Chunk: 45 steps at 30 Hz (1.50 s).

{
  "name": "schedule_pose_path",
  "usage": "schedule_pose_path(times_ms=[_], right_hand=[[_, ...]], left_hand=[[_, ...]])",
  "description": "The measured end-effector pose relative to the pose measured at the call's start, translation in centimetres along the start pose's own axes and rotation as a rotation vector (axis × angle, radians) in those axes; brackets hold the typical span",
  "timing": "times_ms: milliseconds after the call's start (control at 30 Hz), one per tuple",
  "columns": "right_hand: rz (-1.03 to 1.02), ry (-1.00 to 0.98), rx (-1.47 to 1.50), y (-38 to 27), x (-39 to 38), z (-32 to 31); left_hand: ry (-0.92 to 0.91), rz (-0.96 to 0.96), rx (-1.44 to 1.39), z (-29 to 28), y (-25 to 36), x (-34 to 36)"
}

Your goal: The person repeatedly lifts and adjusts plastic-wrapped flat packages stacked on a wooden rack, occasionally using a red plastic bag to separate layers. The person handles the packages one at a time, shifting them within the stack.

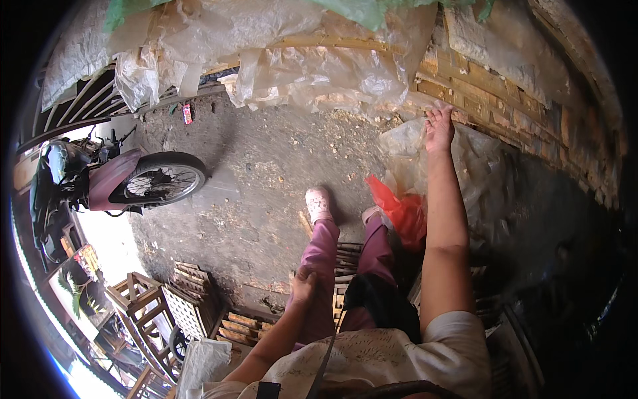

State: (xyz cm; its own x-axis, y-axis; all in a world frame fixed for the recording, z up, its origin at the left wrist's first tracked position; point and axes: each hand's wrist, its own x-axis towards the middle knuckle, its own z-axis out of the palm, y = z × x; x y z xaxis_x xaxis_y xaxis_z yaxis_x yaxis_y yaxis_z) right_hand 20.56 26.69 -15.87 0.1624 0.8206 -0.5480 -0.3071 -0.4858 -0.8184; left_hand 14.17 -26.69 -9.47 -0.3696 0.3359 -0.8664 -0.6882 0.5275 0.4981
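My right hand reaches forward with fingers apart and loosely bent, its fingertips at the lower edge of a woven bamboo-slat panel; I cannot tell whether they touch it. Crumpled translucent plastic sheets hang over that structure. My left hand is curled against my pink-trousered left leg; what its fingers hold, if anything, is hidden. A red plastic bag lies below my right forearm, on pale plastic sheeting.
A motorbike stands at the left on the grey concrete floor. Wooden racks and stacked bamboo trays are behind me at lower left. A small pink wrapper lies near the dark slatted frame.
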Motion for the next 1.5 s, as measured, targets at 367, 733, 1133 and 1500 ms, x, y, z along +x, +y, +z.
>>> schedule_pose_path(times_ms=[367, 733, 1133, 1500], right_hand=[[-0.141, -0.195, -0.27, -3.8, -2.4, -1.3], [-0.125, -0.011, -0.602, -3.5, -4.8, -13.7], [0.248, 0.461, -0.728, -2.4, -2.2, -38.5], [0.072, 0.307, 0.118, -0.6, 7.4, -36.2]], left_hand=[[0.031, 0.003, -0.05, 1.8, 2.3, 0.0], [0.039, 0.035, -0.043, 2.6, 2.3, -0.1], [0.045, 0.055, 0.084, 1.5, 0.7, 0.9], [0.01, 0.005, 0.032, 2.9, 2.2, 0.4]])
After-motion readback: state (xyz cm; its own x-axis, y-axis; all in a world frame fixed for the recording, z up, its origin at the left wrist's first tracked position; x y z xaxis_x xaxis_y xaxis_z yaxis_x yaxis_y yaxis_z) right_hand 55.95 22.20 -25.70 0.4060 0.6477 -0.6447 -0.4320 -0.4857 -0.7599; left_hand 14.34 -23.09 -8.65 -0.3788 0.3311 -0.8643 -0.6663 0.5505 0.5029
